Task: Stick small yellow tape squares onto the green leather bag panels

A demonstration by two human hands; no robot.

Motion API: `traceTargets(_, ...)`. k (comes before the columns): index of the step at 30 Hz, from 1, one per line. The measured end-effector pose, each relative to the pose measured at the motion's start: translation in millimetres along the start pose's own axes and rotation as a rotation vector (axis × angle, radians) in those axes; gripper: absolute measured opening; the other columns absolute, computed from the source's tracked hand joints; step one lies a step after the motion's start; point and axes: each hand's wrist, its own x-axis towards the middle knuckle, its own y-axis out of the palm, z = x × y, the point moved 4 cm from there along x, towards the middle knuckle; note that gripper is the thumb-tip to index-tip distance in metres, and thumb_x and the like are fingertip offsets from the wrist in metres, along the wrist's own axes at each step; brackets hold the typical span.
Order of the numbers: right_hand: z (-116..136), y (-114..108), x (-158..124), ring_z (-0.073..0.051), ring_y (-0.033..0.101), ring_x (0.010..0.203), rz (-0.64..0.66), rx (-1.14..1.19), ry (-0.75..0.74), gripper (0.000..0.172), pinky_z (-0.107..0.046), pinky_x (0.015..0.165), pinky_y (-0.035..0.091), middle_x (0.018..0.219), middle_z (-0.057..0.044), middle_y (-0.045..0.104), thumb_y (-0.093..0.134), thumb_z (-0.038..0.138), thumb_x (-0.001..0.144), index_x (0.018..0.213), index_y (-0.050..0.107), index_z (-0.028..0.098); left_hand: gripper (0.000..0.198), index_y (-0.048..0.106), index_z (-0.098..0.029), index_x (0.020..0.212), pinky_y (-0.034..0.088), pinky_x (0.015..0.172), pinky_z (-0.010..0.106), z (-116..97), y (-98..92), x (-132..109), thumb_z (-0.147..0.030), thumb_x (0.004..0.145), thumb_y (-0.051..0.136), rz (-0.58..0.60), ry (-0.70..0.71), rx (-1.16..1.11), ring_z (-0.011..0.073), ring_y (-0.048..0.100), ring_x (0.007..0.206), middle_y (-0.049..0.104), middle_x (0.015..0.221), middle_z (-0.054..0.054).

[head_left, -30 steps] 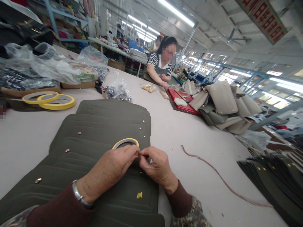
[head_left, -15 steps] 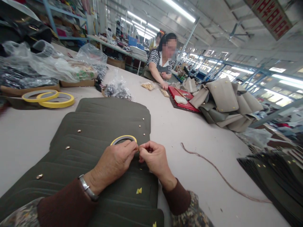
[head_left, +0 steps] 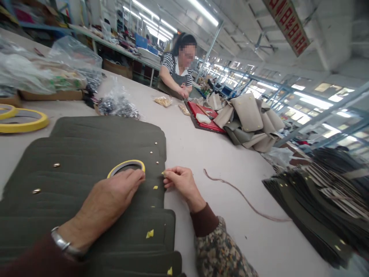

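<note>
My left hand (head_left: 105,206) is closed round a roll of yellow tape (head_left: 133,162), holding it tilted above the dark green panels (head_left: 92,142). Between the thumb and finger of my right hand (head_left: 183,186) is a small piece of yellow tape (head_left: 163,173), close to the right edge of a panel. The panels overlap like steps across the table. Small yellow tape pieces (head_left: 150,233) stick to them near their right edges. Gold oval fittings (head_left: 56,165) sit at the left of some panels, and small gold studs (head_left: 151,152) near the right edge of the farthest.
Two more yellow tape rolls (head_left: 31,125) lie at far left. Bags of metal parts (head_left: 118,105) stand beyond the panels. A brown cord (head_left: 239,192) crosses the table at right, near stacked dark panels (head_left: 305,215). Across the table, a person (head_left: 177,71) stands beside beige pieces (head_left: 248,111).
My hands have parted: the right now carries a tape piece away from the roll in my left. A tape piece now shows beside them. The camera has turned right; the other person's hands have come together.
</note>
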Motion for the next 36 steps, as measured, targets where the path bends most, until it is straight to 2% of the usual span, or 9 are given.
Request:
traceTargets(3, -6, -5, 7, -0.006, 0.055, 0.040, 0.059, -0.004, 0.016, 0.022, -0.017, 0.042, 0.046, 0.053, 0.001, 0.065, 0.076, 0.032, 0.065, 0.071, 0.069, 0.012, 0.023, 0.060, -0.020, 0.096, 0.047, 0.078, 0.038, 8, 2.4, 7, -0.024, 0.097, 0.037, 0.122, -0.050, 0.091, 0.0250, 0.061, 0.090, 0.067, 0.095, 0.007)
traceTargets(6, -10, -5, 8, -0.007, 0.056, 0.040, 0.105, -0.014, 0.029, 0.026, -0.018, 0.042, 0.047, 0.052, 0.001, 0.064, 0.079, 0.034, 0.062, 0.070, 0.069, 0.012, 0.022, 0.061, -0.020, 0.095, 0.045, 0.082, 0.038, 6, 2.1, 9, -0.021, 0.097, 0.039, 0.164, -0.053, 0.075, 0.0237, 0.057, 0.089, 0.065, 0.091, 0.007)
traceTargets(11, -6, -6, 4, -0.007, 0.056, 0.041, 0.137, -0.090, 0.023, 0.026, -0.017, 0.043, 0.046, 0.053, 0.002, 0.064, 0.077, 0.035, 0.063, 0.073, 0.069, 0.012, 0.023, 0.058, -0.021, 0.092, 0.042, 0.075, 0.035, -5, 3.5, 4, -0.023, 0.098, 0.036, 0.248, -0.019, -0.065, 0.0199, 0.056, 0.079, 0.062, 0.083, 0.003)
traceTargets(16, -4, -7, -2, -0.006, 0.052, 0.038, 0.190, -0.127, 0.055, 0.025, -0.017, 0.041, 0.044, 0.052, 0.003, 0.063, 0.075, 0.036, 0.065, 0.072, 0.067, 0.013, 0.022, 0.056, -0.020, 0.100, 0.043, 0.083, 0.036, -3, 3.0, 5, -0.021, 0.099, 0.033, 0.202, -0.004, -0.101, 0.0217, 0.054, 0.093, 0.061, 0.097, 0.006)
traceTargets(21, -2, -6, -8, -0.006, 0.052, 0.040, 0.160, -0.175, 0.020, 0.024, -0.017, 0.042, 0.043, 0.054, 0.002, 0.063, 0.072, 0.035, 0.067, 0.073, 0.066, 0.013, 0.022, 0.056, -0.020, 0.095, 0.043, 0.082, 0.036, -7, 6.4, 7, -0.020, 0.098, 0.034, 0.288, 0.021, -0.116, 0.0212, 0.053, 0.089, 0.061, 0.094, 0.005)
traceTargets(25, -2, -4, -15, -0.006, 0.049, 0.037, 0.231, -0.248, 0.056, 0.022, -0.017, 0.039, 0.039, 0.054, 0.002, 0.062, 0.070, 0.034, 0.070, 0.073, 0.065, 0.013, 0.019, 0.056, -0.021, 0.091, 0.042, 0.076, 0.033, -11, 3.8, 6, -0.018, 0.097, 0.037, 0.332, 0.030, -0.129, 0.0202, 0.054, 0.085, 0.062, 0.090, 0.003)
traceTargets(28, -3, -2, -19, -0.005, 0.047, 0.036, 0.234, -0.321, 0.068, 0.017, -0.016, 0.037, 0.037, 0.053, 0.003, 0.061, 0.066, 0.030, 0.073, 0.074, 0.065, 0.013, 0.020, 0.056, -0.020, 0.090, 0.042, 0.074, 0.033, -12, 3.3, 5, -0.017, 0.096, 0.037, 0.355, 0.013, -0.125, 0.0202, 0.054, 0.084, 0.062, 0.090, 0.003)
traceTargets(33, -7, 3, -20, -0.006, 0.047, 0.038, 0.208, -0.459, 0.022, 0.012, -0.017, 0.039, 0.037, 0.052, 0.004, 0.057, 0.061, 0.024, 0.075, 0.073, 0.067, 0.014, 0.020, 0.056, -0.020, 0.091, 0.041, 0.074, 0.033, -11, 4.6, 4, -0.019, 0.097, 0.037, 0.361, 0.008, -0.119, 0.0210, 0.054, 0.085, 0.062, 0.091, 0.004)
traceTargets(36, -5, 6, -20, -0.008, 0.049, 0.043, 0.188, -0.560, -0.084, 0.013, -0.018, 0.042, 0.037, 0.053, 0.003, 0.058, 0.059, 0.022, 0.076, 0.073, 0.070, 0.015, 0.020, 0.056, -0.021, 0.091, 0.041, 0.073, 0.033, -11, 4.1, 4, -0.019, 0.097, 0.036, 0.366, 0.006, -0.127, 0.0208, 0.054, 0.085, 0.061, 0.091, 0.004)
